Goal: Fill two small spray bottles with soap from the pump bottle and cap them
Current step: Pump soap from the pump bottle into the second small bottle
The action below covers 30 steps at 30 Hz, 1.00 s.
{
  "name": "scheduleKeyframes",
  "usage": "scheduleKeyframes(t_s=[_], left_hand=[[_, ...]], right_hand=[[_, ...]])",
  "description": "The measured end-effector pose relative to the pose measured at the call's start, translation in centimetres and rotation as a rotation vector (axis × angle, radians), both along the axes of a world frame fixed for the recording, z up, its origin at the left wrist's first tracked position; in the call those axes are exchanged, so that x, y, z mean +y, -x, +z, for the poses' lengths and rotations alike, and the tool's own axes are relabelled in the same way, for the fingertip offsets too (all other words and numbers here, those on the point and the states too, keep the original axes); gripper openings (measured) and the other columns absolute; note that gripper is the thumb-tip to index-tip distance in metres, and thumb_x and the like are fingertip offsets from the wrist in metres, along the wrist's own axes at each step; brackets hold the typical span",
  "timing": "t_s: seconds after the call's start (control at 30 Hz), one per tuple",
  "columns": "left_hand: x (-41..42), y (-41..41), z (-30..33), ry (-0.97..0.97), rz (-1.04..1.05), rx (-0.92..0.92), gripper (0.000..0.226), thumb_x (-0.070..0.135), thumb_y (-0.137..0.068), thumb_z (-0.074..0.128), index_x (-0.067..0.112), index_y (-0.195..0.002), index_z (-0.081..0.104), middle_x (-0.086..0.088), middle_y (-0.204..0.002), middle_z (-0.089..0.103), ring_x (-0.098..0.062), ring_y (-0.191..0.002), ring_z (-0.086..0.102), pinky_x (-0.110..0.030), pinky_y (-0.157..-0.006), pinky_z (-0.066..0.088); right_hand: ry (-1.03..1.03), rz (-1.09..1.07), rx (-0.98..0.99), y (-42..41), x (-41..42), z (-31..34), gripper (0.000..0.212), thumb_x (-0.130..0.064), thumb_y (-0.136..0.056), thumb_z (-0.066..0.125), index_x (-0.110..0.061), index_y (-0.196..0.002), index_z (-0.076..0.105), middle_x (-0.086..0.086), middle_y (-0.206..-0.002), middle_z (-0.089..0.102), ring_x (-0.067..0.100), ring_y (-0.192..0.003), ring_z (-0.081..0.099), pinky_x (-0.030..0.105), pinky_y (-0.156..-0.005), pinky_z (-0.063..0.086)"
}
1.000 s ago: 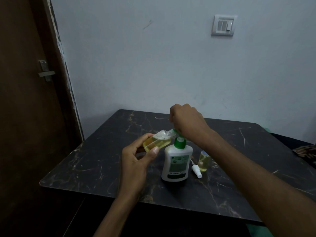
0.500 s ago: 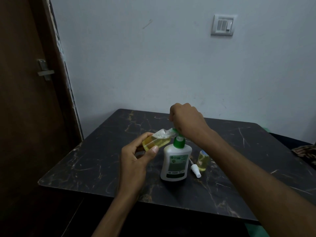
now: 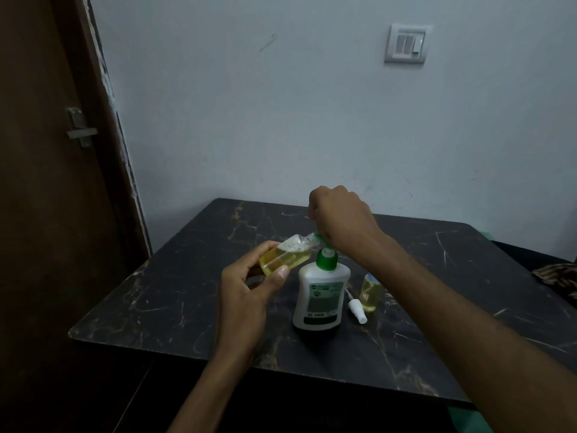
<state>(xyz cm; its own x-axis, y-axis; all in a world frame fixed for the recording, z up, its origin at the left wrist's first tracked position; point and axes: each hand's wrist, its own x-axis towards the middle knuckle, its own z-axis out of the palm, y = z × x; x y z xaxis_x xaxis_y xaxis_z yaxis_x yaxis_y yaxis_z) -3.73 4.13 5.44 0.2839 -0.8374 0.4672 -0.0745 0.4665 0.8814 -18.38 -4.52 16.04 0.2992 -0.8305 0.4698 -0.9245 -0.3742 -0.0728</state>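
The left hand (image 3: 246, 295) grips a small spray bottle (image 3: 285, 257), tilted almost flat, its mouth touching the green spout of the pump bottle (image 3: 321, 295). The right hand (image 3: 342, 218) is closed in a fist on the pump head, directly above.

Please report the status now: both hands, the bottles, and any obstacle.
Left hand holds small spray bottle tilted at pump nozzle. Right hand on pump bottle head. Second bottle uncapped, sprayer cap beside it. No obstacle.
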Motion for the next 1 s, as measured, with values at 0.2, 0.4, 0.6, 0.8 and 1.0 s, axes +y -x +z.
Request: scheduleKeyframes(t_s=[0.2,0.4,0.6,0.8,1.0], left_hand=[[0.17,0.07,0.17,-0.017,0.0,0.002,0.038,0.004,-0.094,0.075,0.038,-0.112,0.075,0.025,-0.105,0.08,0.004,-0.101,0.073,-0.019,-0.082,0.056],[0.3,-0.03,0.12,-0.001,0.011,-0.016,0.04,0.002,-0.094,0.075,0.04,-0.109,0.075,0.025,-0.102,0.08,0.004,-0.098,0.073,-0.016,-0.082,0.057],[0.27,0.11,0.17,-0.007,0.005,-0.01,0.04,0.004,-0.094,0.075,0.041,-0.109,0.074,0.028,-0.103,0.079,0.006,-0.1,0.073,-0.012,-0.079,0.056],[0.34,0.04,0.42,0.01,0.01,-0.023,0.042,0.001,-0.093,0.075,0.04,-0.107,0.075,0.028,-0.099,0.079,0.007,-0.096,0.073,-0.012,-0.08,0.056],[0.4,0.2,0.3,0.005,0.003,-0.007,0.04,0.0,-0.093,0.074,0.037,-0.109,0.075,0.027,-0.099,0.08,0.008,-0.096,0.073,-0.008,-0.079,0.054]], right_hand=[[0.057,-0.001,0.038,-0.38,-0.36,0.54,0.01,-0.005,-0.09,0.063,-0.014,-0.094,0.058,0.004,-0.085,0.056,0.021,-0.071,0.053,0.034,-0.061,0.046],[0.02,0.004,0.024,-0.33,-0.19,0.19,0.015,-0.002,-0.09,0.062,-0.012,-0.101,0.059,0.006,-0.092,0.057,0.022,-0.077,0.053,0.035,-0.066,0.045],[0.029,-0.001,0.021,-0.44,-0.2,0.23,0.016,-0.002,-0.089,0.061,-0.013,-0.1,0.06,0.007,-0.093,0.059,0.024,-0.077,0.054,0.036,-0.065,0.047],[0.054,-0.007,0.032,-0.39,-0.3,0.35,0.016,0.0,-0.088,0.058,-0.012,-0.099,0.059,0.006,-0.09,0.056,0.024,-0.076,0.053,0.036,-0.064,0.044],[0.036,0.0,0.053,-0.25,-0.04,0.19,0.018,0.0,-0.088,0.062,-0.012,-0.101,0.058,0.005,-0.088,0.052,0.023,-0.075,0.05,0.035,-0.064,0.041]])
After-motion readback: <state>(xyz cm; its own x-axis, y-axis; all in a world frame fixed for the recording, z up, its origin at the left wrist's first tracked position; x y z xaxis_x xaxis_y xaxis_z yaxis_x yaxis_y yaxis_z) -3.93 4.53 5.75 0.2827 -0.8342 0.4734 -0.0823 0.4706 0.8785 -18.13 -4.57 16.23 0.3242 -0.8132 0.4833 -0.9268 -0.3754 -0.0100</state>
